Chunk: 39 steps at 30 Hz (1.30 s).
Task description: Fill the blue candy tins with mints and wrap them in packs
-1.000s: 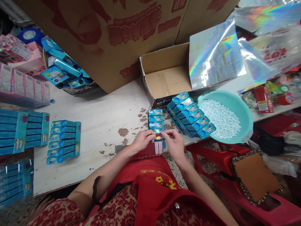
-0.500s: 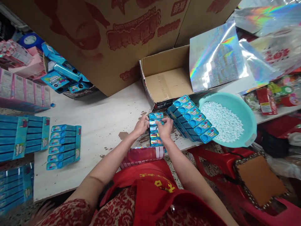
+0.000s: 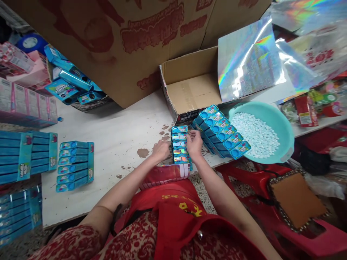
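Observation:
Right in front of me stands a narrow display box of blue candy packs (image 3: 179,144), the top one with a round blue window and several others with shiny silver or rainbow faces. My left hand (image 3: 162,151) is closed beside the box's left edge, its fingertips turned under and hidden. On the opposite side, my right hand (image 3: 194,144) has bent fingers and thumb against the box's right edge. A second, tilted box of blue packs (image 3: 221,131) stands just beyond my right hand.
A turquoise basin (image 3: 288,144) of pale candies stands at the right. Behind are an open carton (image 3: 189,95) and a holographic sheet (image 3: 248,59). Another box of blue packs (image 3: 74,166) sits left; a basket of blue packs (image 3: 69,85) is farther back. A red packet bundle (image 3: 164,173) lies at the front edge.
Both hands have come off the faces of the packs. The left has moved down and left, and the right has shifted to the box's right edge, uncovering more silver faces.

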### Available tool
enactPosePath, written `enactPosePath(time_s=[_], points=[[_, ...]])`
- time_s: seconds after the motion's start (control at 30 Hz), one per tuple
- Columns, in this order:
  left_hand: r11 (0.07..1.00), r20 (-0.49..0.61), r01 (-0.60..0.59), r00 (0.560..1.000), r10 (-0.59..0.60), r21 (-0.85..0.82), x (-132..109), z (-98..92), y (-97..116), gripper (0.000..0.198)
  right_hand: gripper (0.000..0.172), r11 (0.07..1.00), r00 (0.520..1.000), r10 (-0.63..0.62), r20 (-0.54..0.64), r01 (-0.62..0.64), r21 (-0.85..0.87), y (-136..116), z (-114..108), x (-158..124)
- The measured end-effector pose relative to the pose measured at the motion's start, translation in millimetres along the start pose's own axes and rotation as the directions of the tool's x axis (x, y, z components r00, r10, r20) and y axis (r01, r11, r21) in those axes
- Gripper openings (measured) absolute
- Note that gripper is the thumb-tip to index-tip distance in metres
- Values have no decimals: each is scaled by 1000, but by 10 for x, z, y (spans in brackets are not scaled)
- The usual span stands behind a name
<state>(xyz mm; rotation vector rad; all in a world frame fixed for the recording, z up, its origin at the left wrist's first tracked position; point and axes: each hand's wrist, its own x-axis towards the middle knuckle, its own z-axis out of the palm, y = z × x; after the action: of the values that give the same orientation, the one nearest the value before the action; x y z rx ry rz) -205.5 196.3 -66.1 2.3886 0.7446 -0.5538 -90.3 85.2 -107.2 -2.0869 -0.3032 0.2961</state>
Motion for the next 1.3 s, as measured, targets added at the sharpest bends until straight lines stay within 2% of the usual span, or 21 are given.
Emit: enactPosePath(time_s=[0.1, 0.2, 0.3, 0.43, 0.57, 0.67, 0.73, 0.8, 0.87, 0.93, 1.0, 1.07, 1.13, 1.2, 1.3], points=[[992, 0, -94, 996, 94, -89, -263, -25, -120, 30, 17, 985, 985, -172, -35, 171, -35, -43, -244, -240], [965, 52, -201, 976, 213, -171, -537, 135, -166, 24, 14, 895, 902, -431, -11, 426, -131, -39, -463, -591], [966, 32, -215, 975, 222, -143, -645, 321, -149, 27, 15, 793, 816, -570, 96, 577, -197, 7, -553, -892], [972, 27, -216, 975, 220, -92, -588, 409, -145, 33, 24, 660, 726, -612, 315, 688, -303, 96, -516, -1095], [972, 11, -206, 978, 208, -113, -540, 416, -157, 32, 34, 567, 638, -595, 489, 764, -307, 202, -506, -1165], [974, 3, -177, 984, 179, -142, -534, 448, -156, 30, 36, 493, 570, -626, 533, 818, -295, 270, -567, -1204], [974, 1, -170, 985, 172, -152, -528, 476, -156, 30, 28, 443, 528, -663, 531, 848, -290, 276, -619, -1229], [972, -3, -170, 985, 172, -160, -518, 498, -158, 31, 19, 425, 503, -687, 524, 864, -272, 235, -671, -1250], [973, -5, -163, 986, 165, -162, -514, 503, -160, 31, 19, 440, 495, -679, 543, 866, -239, 148, -726, -1263], [974, -5, -158, 987, 159, -163, -526, 479, -154, 29, 20, 517, 538, -637, 551, 829, -212, 30, -790, -1261], [967, -59, -170, 985, 162, -189, -562, 418, -128, 27, 17, 664, 645, -574, 504, 727, -174, -103, -861, -1233], [939, -183, -208, 970, 162, -272, -616, 326, -77, 25, 15, 824, 773, -475, 421, 558, -96, -231, -926, -1174], [875, -266, -263, 950, 163, -406, -669, 225, -5, 28, 14, 928, 867, -348, 357, 373, 0, -337, -964, -1095], [784, -219, -294, 954, 205, -546, -700, 143, 65, 35, 13, 974, 918, -228, 323, 215, 77, -403, -957, -1018], [701, -67, -234, 964, 257, -674, -667, 76, 112, 23, 14, 987, 950, -103, 294, 62, 146, -404, -837, -918]])
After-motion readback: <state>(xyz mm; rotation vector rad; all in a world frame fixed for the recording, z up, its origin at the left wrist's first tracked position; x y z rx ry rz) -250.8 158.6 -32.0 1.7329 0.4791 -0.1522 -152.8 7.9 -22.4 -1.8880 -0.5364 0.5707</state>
